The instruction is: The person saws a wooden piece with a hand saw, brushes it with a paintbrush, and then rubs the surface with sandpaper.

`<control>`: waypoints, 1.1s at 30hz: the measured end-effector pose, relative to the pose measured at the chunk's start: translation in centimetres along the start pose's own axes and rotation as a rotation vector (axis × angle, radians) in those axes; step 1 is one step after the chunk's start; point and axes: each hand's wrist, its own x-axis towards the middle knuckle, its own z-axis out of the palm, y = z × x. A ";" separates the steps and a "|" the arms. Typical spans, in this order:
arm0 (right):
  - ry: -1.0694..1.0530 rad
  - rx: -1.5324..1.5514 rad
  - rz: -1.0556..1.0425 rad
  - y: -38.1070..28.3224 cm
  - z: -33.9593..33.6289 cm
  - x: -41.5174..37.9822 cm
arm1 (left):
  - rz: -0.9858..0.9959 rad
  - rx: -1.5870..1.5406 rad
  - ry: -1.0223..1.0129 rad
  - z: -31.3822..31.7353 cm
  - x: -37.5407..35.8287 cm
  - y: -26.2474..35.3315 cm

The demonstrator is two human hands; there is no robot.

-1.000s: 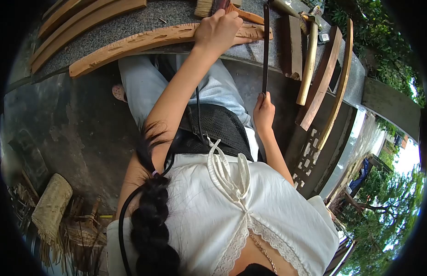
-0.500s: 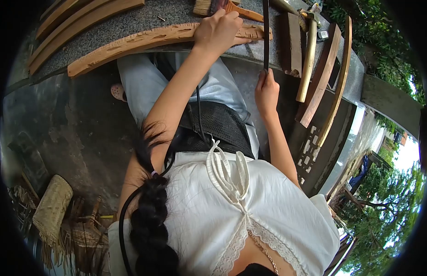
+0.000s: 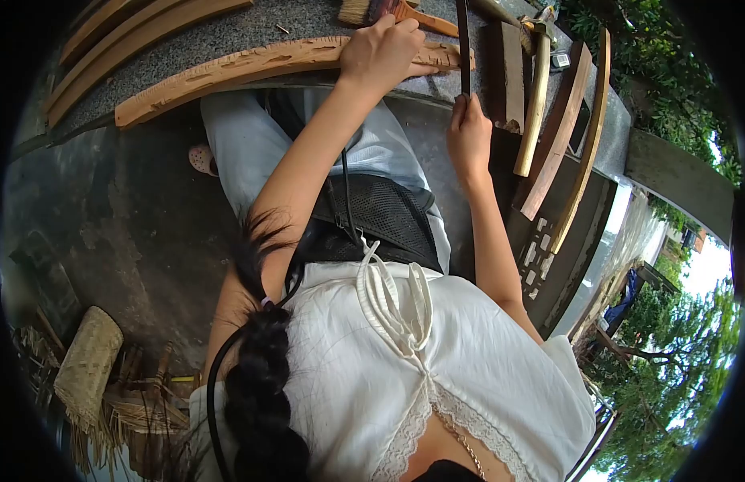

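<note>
My left hand (image 3: 380,55) is closed over a curved wooden piece (image 3: 204,80) near its right end, pressing it to the stone bench top (image 3: 304,22). Gouged, rough marks run along the wood's upper face. My right hand (image 3: 469,136) is wrapped round the near end of a long, narrow, dark flat tool (image 3: 465,48), which looks like a file. The tool points away from me and crosses the right tip of the curved piece; its far end leaves the view. Just beyond my left fingers lies a wide brush (image 3: 424,22) with pale bristles.
More curved wooden strips (image 3: 139,40) lie at the back left. To the right are a dark wood block (image 3: 505,72), a hammer-like tool with a pale wooden handle (image 3: 534,112) and two long strips (image 3: 583,149) overhanging the edge. A woven basket (image 3: 89,353) sits lower left.
My right hand has pushed forward, away from my body, taking the dark tool with it. My left hand stays on the curved wood.
</note>
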 end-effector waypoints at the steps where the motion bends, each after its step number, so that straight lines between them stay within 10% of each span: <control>1: 0.015 0.013 -0.012 -0.2 0.1 0.6 | -0.001 0.003 0.000 -0.1 0.0 0.0; 33: -0.038 0.132 0.084 2.6 0.3 -6.4 | -0.009 0.008 -0.040 -0.8 0.3 0.1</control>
